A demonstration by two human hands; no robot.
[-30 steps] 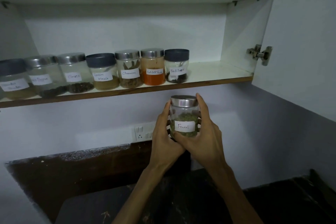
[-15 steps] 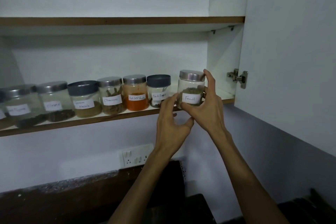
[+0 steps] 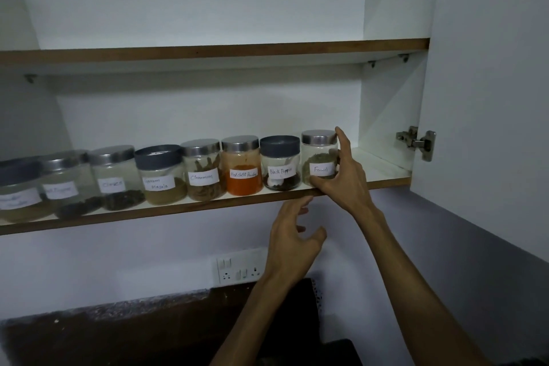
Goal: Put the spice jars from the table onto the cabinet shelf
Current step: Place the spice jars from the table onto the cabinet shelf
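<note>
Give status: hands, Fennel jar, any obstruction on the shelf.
Right hand gripping Fennel jar; left hand open below shelf. Jar upright at right end of row, beside Black Pepper jar. Nothing blocking.

On the cabinet shelf (image 3: 386, 171), the Fennel jar (image 3: 318, 157) stands at the right end of the row, just right of the Black Pepper jar (image 3: 279, 163), with the Red Chilli Powder jar (image 3: 241, 166) and Cinnamon jar (image 3: 203, 170) further left.
</note>
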